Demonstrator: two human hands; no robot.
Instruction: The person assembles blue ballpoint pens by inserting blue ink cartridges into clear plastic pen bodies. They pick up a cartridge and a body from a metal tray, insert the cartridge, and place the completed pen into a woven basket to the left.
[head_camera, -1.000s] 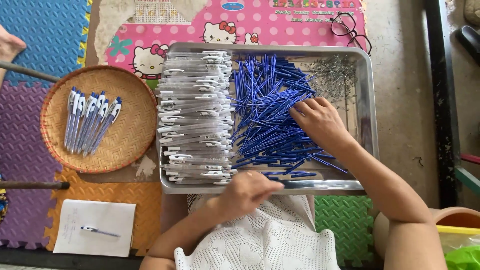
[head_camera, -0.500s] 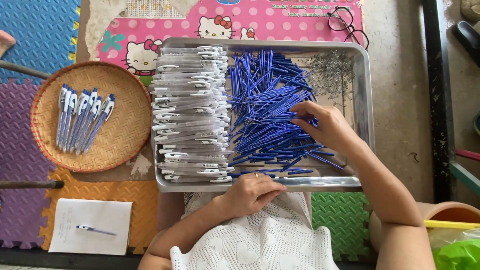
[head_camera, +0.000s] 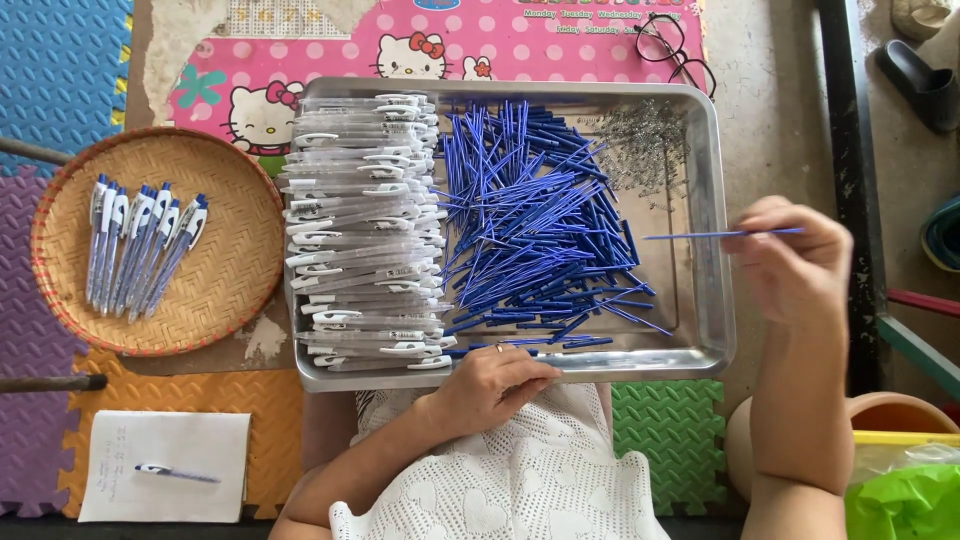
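— So, where is the blue refill (head_camera: 722, 234) relative to the hands?

— The right hand (head_camera: 795, 262) pinches it at one end between the fingertips, out past the right rim of the metal tray (head_camera: 716, 330). The thin rod lies almost level, and its free end points left over the tray's edge.

— And the left hand (head_camera: 495, 385)?

— It rests on the near rim of the tray, fingers curled loosely downward over the edge. Whether it holds anything, I cannot tell. It is well apart from the refill.

— What's in the tray?

— Two lots. On the left, a stacked heap of clear pen barrels (head_camera: 365, 230) with white clips, lying crosswise. In the middle, a loose pile of blue refills (head_camera: 535, 225), crisscrossed. At the far right corner there is a small scatter of tiny metal pieces (head_camera: 642, 150), too small to make out.

— Any other containers?

— A round woven basket (head_camera: 215, 290) just left of the tray, holding a row of assembled pens (head_camera: 140, 245), blue and white, side by side. Nearer the person, on the foam mats, a sheet of paper (head_camera: 165, 478) with one pen (head_camera: 178, 473) lying on it.

— Anything else nearby?

— A pair of glasses (head_camera: 672, 47) beyond the tray's far right corner, on a pink cartoon mat (head_camera: 560, 45).
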